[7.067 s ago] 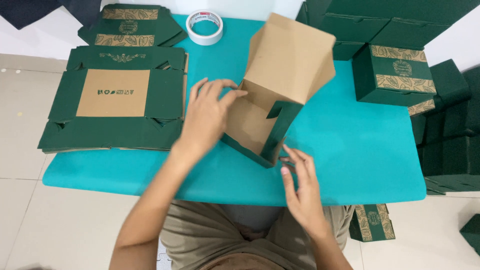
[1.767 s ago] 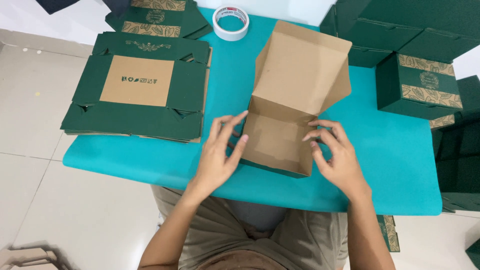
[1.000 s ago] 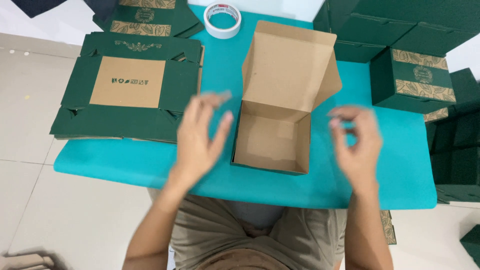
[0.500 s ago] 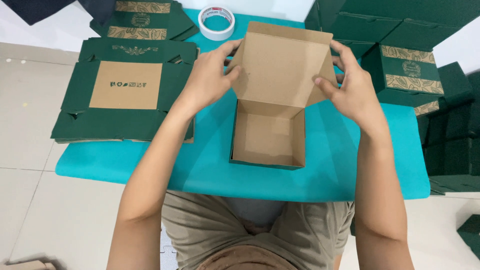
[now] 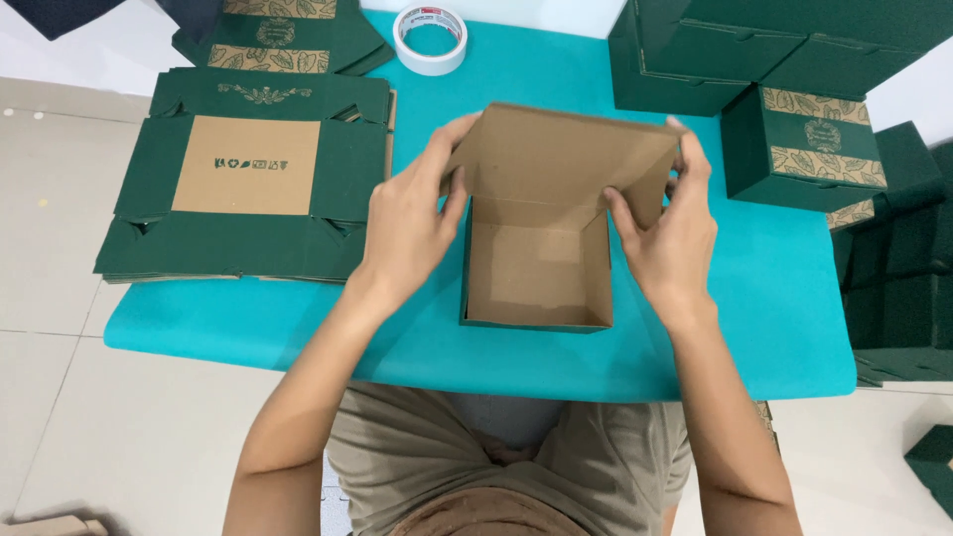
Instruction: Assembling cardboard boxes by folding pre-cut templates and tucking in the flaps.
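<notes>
head view: both hands, left hand (image 5: pixel 407 233) and right hand (image 5: pixel 670 233), hold box lid (image 5: pixel 556 164).

Packing workshop: stacked flat green boxes (image 5: pixel 243 179)

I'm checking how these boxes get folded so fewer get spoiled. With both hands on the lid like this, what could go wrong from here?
1. The left hand and right hand grip only the lid of the open box; nothing pins the base, so it might slide on the teal table.
2. The right thumb presses the lid's side flap, which could crease.
3. The stack of flat boxes sits close by the left forearm and could be nudged.
</notes>
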